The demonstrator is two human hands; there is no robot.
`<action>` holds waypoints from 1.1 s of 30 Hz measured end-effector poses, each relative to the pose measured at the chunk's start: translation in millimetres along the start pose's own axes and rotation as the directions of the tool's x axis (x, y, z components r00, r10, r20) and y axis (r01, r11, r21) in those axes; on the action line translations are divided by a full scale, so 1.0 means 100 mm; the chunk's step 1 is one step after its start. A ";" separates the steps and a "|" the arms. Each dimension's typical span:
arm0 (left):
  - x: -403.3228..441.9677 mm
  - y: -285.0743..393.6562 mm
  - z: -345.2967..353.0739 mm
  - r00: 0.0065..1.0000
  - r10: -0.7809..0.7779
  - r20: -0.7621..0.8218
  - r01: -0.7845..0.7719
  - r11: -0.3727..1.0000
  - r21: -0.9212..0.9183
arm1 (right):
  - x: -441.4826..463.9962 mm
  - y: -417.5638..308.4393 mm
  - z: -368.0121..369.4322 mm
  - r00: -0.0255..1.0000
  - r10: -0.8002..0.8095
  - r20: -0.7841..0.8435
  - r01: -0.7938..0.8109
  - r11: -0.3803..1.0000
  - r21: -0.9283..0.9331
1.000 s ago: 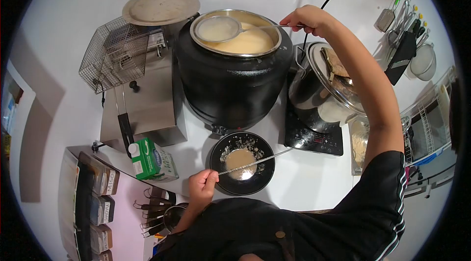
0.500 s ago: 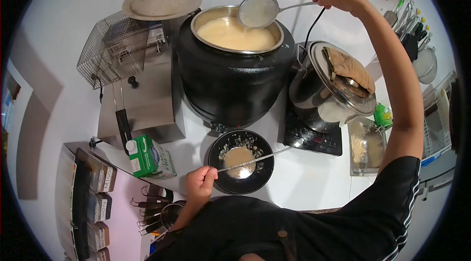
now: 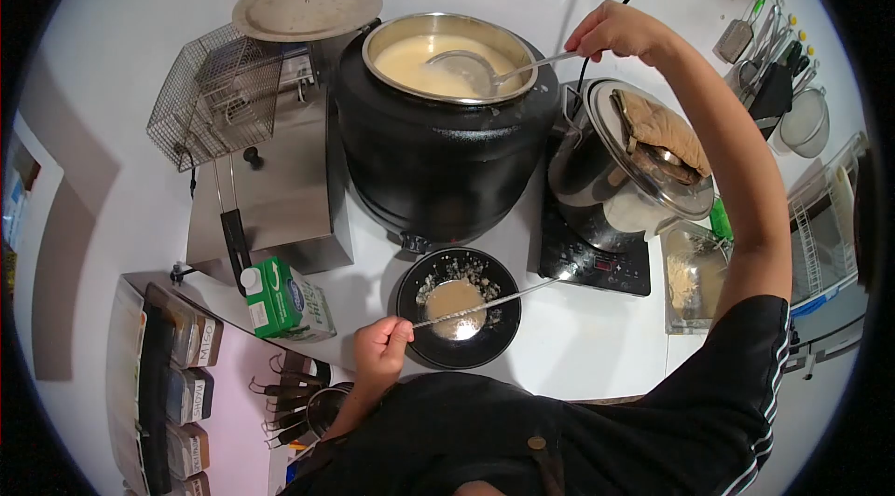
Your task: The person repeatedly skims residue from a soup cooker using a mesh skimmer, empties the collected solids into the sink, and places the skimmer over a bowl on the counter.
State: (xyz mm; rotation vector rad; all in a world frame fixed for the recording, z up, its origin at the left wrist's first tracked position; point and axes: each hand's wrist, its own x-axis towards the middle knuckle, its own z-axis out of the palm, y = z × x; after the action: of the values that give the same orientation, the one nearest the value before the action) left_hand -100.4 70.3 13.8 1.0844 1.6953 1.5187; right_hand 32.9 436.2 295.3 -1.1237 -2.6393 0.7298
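Observation:
My right hand grips the handle of a round fine-mesh skimmer. The skimmer's head dips into pale, creamy broth inside the large black soup kettle. My left hand is closed on a long, thin metal rod with a twisted shaft; which utensil it is, I cannot tell. That rod crosses above a black bowl, its far end near the induction cooker. Inside the bowl lies a beige liquid with pale bits stuck round the wall.
A lidded steel pot with a brown cloth on top stands on an induction cooker. Left are a steel fryer, a wire basket and a green-and-white carton. Utensils hang at the right wall, beside a steel tray.
My right hand has moved down and slightly left, lowering the skimmer from above the kettle's rim into the broth. My left hand and the twisted rod have stayed put.

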 end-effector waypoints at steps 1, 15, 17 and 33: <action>0.00 0.00 0.02 1.000 0.010 -0.009 -0.010 1.000 -0.015 | 0.00 0.00 0.04 1.000 0.000 -0.001 0.000 1.000 0.000; 0.02 -0.06 -0.02 1.000 0.015 -0.008 -0.015 1.000 0.010 | 0.08 0.01 0.11 0.973 0.229 -0.014 -0.225 0.965 0.138; 0.03 -0.06 -0.01 1.000 0.023 -0.002 -0.023 1.000 0.000 | 0.07 0.01 0.07 0.970 0.242 -0.033 -0.236 0.964 0.126; 0.11 -0.13 0.01 0.999 0.043 0.028 -0.044 0.998 0.039 | 0.03 0.13 -0.10 0.969 0.242 -0.050 -0.236 0.965 0.111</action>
State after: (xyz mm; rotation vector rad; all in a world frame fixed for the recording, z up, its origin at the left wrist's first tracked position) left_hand -106.8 80.2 1.8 1.1646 1.7004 1.4962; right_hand 42.1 449.7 297.4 -1.4265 -2.4081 0.8488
